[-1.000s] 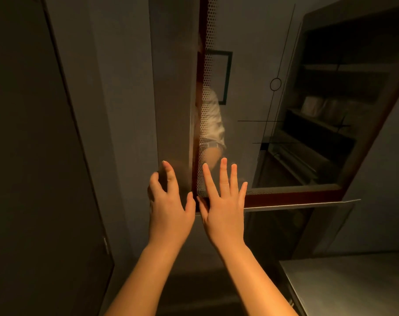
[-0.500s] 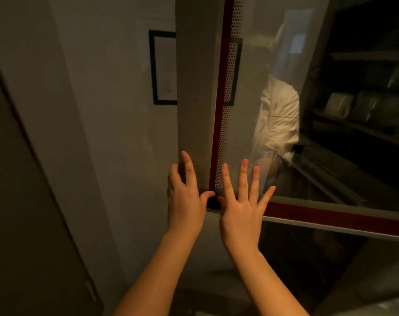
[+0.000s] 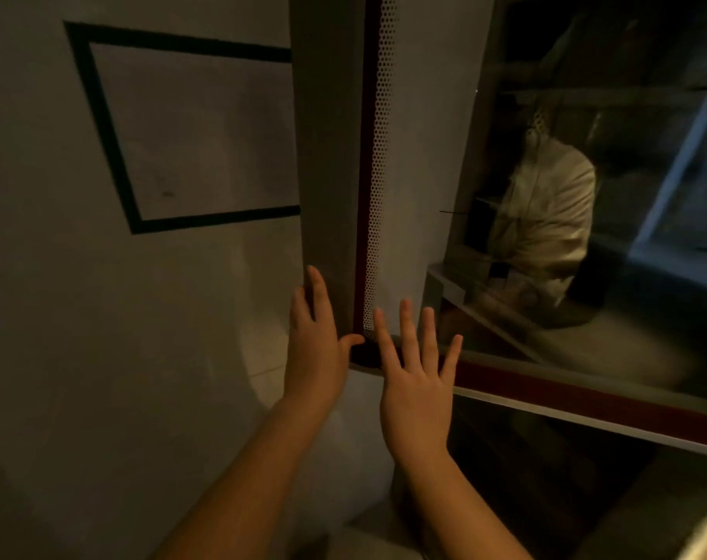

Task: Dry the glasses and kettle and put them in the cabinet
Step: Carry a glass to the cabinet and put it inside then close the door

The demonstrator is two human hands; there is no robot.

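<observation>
At 10 o'clock there's a black-framed picture on the wall, and plenty of bare wall under it. Left hand has straight fingers flat against the grey outer side of the cabinet, thumb hooked at its bottom corner. Right hand, fingers spread wide, sits over the lower left corner of the glass door, around 6 o'clock. Glasses and kettle aren't in view. Compared with a second ago, the door looks swung further toward the frame, and the view has shifted left.
</observation>
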